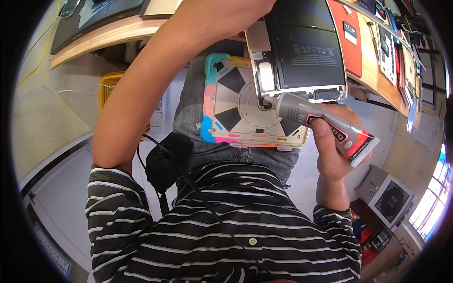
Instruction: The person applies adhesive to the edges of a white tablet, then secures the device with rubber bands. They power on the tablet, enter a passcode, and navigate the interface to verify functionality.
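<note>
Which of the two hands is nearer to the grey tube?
Right. The right hand holds the grey tube; the left arm reaches the picture's upper edge, apart from the tube, its fingers out of view.

Left worktop (104,39): pale wooden edge, appearing bowed by the lens, along the upper left.
Right worktop (380,88): warm-toned wood, running along the upper right.
Left wall (35,106): cream, with a yellow cable (38,70) against it.
Basket (111,79): yellow, standing below the left worktop.
Floor (306,183): pale, smooth and faintly reflective.
Right wall (401,147): beige, adjoining the window.
Window (432,194): barred, at the far right; strong white daylight enters.
Boxed unit (390,197): white casing, dark round grille, near the window.
Notice sheet (52,249): blue-bordered, at lower left; its content too small to tell.
</note>
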Action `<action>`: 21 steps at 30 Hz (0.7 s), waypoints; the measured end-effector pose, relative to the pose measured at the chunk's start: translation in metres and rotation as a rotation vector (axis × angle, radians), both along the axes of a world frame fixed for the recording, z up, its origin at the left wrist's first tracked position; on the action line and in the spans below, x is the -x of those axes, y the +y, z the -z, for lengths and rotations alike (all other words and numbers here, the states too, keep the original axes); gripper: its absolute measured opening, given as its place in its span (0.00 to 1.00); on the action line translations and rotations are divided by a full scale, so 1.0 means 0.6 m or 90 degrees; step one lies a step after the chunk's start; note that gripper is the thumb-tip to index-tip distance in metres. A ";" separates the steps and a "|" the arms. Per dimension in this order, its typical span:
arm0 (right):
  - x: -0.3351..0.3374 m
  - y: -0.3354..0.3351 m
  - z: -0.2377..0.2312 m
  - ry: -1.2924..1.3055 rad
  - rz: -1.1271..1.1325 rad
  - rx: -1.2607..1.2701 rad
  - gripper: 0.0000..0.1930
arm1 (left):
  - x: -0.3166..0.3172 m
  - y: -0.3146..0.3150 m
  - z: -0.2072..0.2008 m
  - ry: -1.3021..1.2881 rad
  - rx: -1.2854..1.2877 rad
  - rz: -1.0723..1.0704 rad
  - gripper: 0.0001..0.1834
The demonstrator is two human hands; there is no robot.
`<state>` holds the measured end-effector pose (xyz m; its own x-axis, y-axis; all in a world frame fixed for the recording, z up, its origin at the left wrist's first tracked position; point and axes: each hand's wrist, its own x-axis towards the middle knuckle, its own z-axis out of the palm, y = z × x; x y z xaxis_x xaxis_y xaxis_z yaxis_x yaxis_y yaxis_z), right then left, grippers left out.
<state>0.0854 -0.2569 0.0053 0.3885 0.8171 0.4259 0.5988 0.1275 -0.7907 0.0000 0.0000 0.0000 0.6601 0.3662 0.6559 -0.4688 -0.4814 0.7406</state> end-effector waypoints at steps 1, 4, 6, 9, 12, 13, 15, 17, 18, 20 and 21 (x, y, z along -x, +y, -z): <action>-0.001 0.003 0.000 -0.015 0.008 0.002 0.11 | -0.010 0.005 0.006 -0.007 0.001 0.001 0.12; 0.003 0.013 -0.003 -0.025 0.018 0.000 0.10 | -0.011 0.007 0.004 -0.014 -0.011 -0.008 0.11; 0.006 0.018 -0.004 -0.034 0.016 -0.001 0.09 | -0.005 0.009 0.000 0.001 -0.049 -0.047 0.11; 0.005 0.020 -0.004 -0.050 0.012 0.003 0.09 | 0.008 0.005 -0.010 0.014 -0.105 -0.102 0.11; 0.007 0.020 -0.002 -0.038 0.018 0.006 0.09 | 0.016 -0.001 -0.015 -0.015 -0.091 -0.080 0.11; 0.007 0.021 -0.001 -0.037 0.018 0.002 0.09 | 0.003 0.008 -0.002 -0.009 -0.088 -0.082 0.11; 0.007 0.021 0.001 -0.037 0.020 -0.001 0.09 | -0.006 0.011 0.004 0.003 -0.080 -0.083 0.12; 0.004 0.019 0.003 -0.040 0.026 0.000 0.08 | -0.007 0.008 0.006 0.005 -0.076 -0.079 0.12; 0.004 0.019 0.001 -0.041 0.021 -0.001 0.08 | 0.002 0.005 -0.001 0.002 -0.080 -0.085 0.12; 0.003 0.021 -0.003 -0.044 0.011 -0.004 0.08 | 0.018 -0.004 -0.018 -0.011 -0.093 -0.091 0.13; 0.004 0.021 -0.002 -0.048 0.010 -0.005 0.08 | 0.019 -0.004 -0.016 -0.013 -0.091 -0.088 0.13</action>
<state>0.0830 -0.2440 0.0064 0.3687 0.8074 0.4606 0.6581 0.1233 -0.7428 -0.0114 -0.0022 0.0099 0.5960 0.3546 0.7204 -0.4051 -0.6418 0.6511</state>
